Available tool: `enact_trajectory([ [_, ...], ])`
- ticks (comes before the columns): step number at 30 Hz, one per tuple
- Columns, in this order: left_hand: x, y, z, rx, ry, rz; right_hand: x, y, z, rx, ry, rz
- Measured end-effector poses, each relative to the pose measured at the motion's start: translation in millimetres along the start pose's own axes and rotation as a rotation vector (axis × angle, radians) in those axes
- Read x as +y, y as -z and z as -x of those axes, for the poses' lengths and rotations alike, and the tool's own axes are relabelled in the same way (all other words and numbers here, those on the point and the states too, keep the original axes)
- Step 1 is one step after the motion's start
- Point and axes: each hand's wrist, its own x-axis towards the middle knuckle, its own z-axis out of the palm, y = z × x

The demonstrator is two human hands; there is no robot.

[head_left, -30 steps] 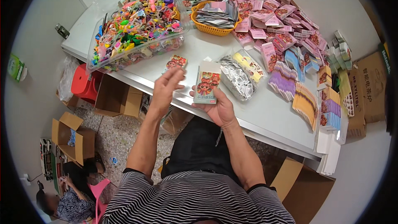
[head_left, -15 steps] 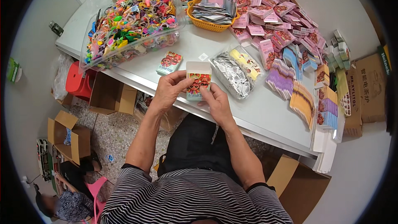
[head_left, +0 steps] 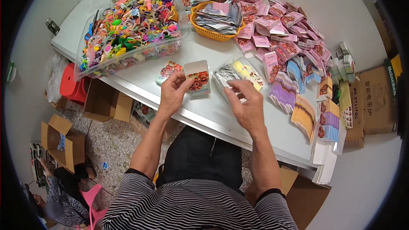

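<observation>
In my left hand (head_left: 172, 93) is a small card box (head_left: 198, 84), pinched at its left side between thumb and fingers. The box stands upright with its white top flap raised and a red cartoon print on its front. My right hand (head_left: 248, 104) is over the near part of a clear plastic bag (head_left: 224, 73) of small silver-white packets. Its fingers are bent and drawn toward the thumb; whatever is between the tips is too small to make out. A similar green box (head_left: 167, 71) lies on the table, partly behind my left hand.
A clear bin (head_left: 128, 57) of colourful trinkets stands left. Behind are a yellow basket (head_left: 217, 35) of flat packets and a heap of pink boxes (head_left: 277, 23). Purple (head_left: 283, 91) and orange card stacks (head_left: 303, 117) lie right. Another person (head_left: 64, 200) sits lower left.
My right hand has let go of the box and moved right onto the bag of packets. The left hand still holds the box. The whole view has shifted slightly.
</observation>
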Motion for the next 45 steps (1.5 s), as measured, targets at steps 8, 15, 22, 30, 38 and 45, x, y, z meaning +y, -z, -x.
enact_trajectory([
  [8, -18, 11, -30, 0.082, -0.014, -0.091, 77, -30, -212, -0.067, 0.361, 0.27],
  [15, -21, 23, -72, 0.061, 0.002, -0.251, 168, -92, -378, -0.332, 0.519, 0.482],
  [22, -36, 47, -104, 0.082, 0.022, -0.163, 172, -130, -403, -0.461, 0.384, 0.817],
  [30, -38, 50, -95, 0.075, -0.014, -0.14, 162, -116, -383, -0.15, 0.622, 0.874],
  [38, -21, 35, -50, 0.142, -0.043, -0.054, 118, -82, -324, -0.141, 0.594, 0.839],
  [45, -5, 39, -37, 0.119, -0.009, 0.032, 32, -22, -219, 0.095, 0.212, -0.08],
])
